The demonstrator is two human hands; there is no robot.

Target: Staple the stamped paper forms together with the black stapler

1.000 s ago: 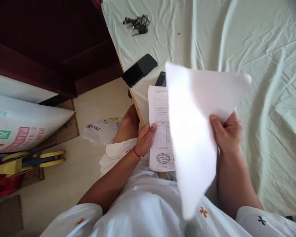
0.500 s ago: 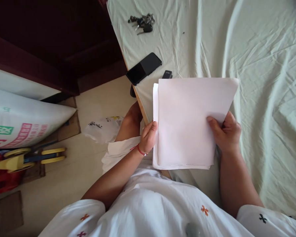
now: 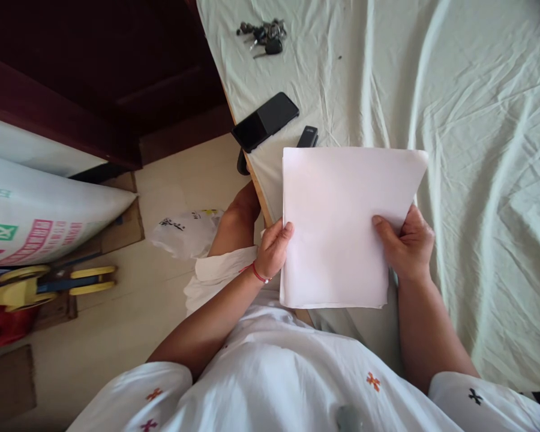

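A stack of white paper sheets (image 3: 333, 234) is held between my two hands above the table's near edge. My left hand (image 3: 273, 249), with a red cord bracelet at the wrist, is closed on the left edge of the stack, its thumb at that edge. On the right side, my right hand (image 3: 407, 243) grips the sheets with its thumb lying on top and the other fingers hidden beneath. The top sheet's face looks blank. Just beyond the paper's upper edge lies a small black object (image 3: 308, 136), partly covered by the sheets; it looks like a stapler.
A black phone (image 3: 265, 122) lies at the table's left edge, with a bunch of keys (image 3: 266, 37) farther back. Pale wrinkled cloth (image 3: 472, 180) covers the table. On the floor to the left are a large white sack (image 3: 49, 210), a plastic bag (image 3: 184, 233) and a yellow-wheeled toy (image 3: 49, 285).
The top sheets have shifted left and now line up with the sheets below, whose left margin showed before. Both hands have come slightly closer together and still hold the stack.
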